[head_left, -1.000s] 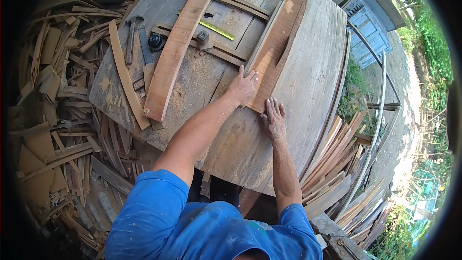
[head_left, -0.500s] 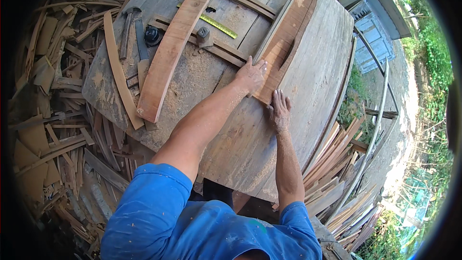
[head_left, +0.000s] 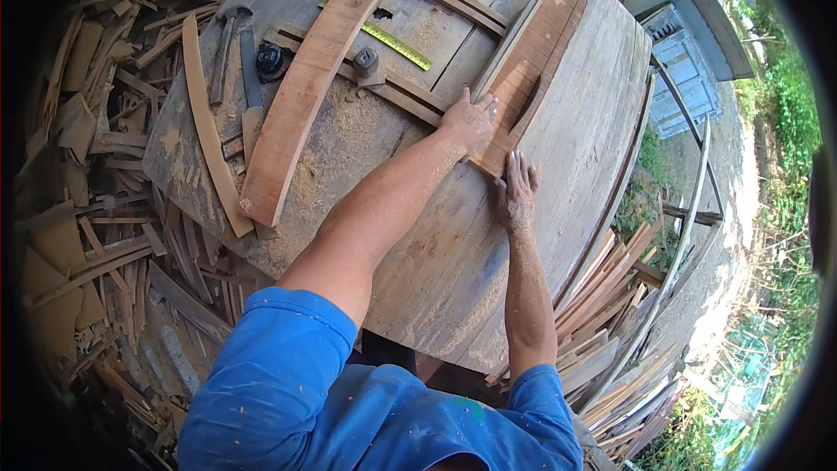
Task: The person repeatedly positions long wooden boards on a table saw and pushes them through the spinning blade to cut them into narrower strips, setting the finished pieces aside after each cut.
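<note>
A brown wooden board [head_left: 532, 70] with a dark notch along its right edge lies lengthwise on the worn wooden tabletop [head_left: 593, 105]. My left hand [head_left: 471, 122] rests over its near left edge, fingers stretched onto the wood, beside a narrow pale strip [head_left: 513, 51] that runs along the board. My right hand [head_left: 518, 189] touches the near end of the board with its fingers extended and slightly apart. Sawdust coats both hands and forearms. Left of the board, two slotted wooden rails join a frame, with a square-headed wooden block [head_left: 367, 65] on the nearer rail [head_left: 410, 92].
A long curved plank [head_left: 305, 105] crosses the rails. Farther left are a thin curved strip [head_left: 207, 122], a hammer [head_left: 224, 57], a handsaw [head_left: 251, 78], a black tape measure [head_left: 272, 61] and a yellow measuring blade [head_left: 397, 45]. Offcuts [head_left: 113, 270] pile around the table.
The view has shifted slightly. Both hands stay against the board, which sits a little farther up and right in the picture along with them.
</note>
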A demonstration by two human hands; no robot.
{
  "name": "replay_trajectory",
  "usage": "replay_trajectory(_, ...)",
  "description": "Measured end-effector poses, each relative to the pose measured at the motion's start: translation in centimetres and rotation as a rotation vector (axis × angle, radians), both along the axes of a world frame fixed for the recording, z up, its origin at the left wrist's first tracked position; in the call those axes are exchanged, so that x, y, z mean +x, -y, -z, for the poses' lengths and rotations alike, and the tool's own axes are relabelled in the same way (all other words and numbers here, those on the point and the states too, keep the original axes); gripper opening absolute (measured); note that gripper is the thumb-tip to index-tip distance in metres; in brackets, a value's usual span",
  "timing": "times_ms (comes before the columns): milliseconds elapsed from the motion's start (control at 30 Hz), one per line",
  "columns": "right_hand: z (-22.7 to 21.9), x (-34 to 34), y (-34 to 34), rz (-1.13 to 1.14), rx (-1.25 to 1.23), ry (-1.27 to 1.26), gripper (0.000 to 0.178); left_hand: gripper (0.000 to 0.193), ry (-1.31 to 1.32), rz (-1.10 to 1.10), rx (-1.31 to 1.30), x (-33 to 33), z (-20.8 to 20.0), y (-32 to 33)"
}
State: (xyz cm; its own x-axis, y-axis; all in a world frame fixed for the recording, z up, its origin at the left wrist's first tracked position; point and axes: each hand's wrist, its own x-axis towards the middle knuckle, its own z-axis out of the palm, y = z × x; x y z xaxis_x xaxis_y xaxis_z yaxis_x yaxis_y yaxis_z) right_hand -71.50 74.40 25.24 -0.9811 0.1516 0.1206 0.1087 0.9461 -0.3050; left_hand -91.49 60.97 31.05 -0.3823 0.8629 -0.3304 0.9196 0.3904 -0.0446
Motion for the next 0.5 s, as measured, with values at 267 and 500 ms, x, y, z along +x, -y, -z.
replay_trajectory(267,0.6,-1.7,-2.2,0.015,0.014,0.004,0.062,0.093,0.039,-0.001,-0.027,-1.6,-0.5,-2.2)
replay_trajectory(500,0.7,-3.5,-3.2,0.028,-0.015,-0.012,0.061,0.087,0.069,-0.030,-0.056,-3.5,-0.6,-3.7)
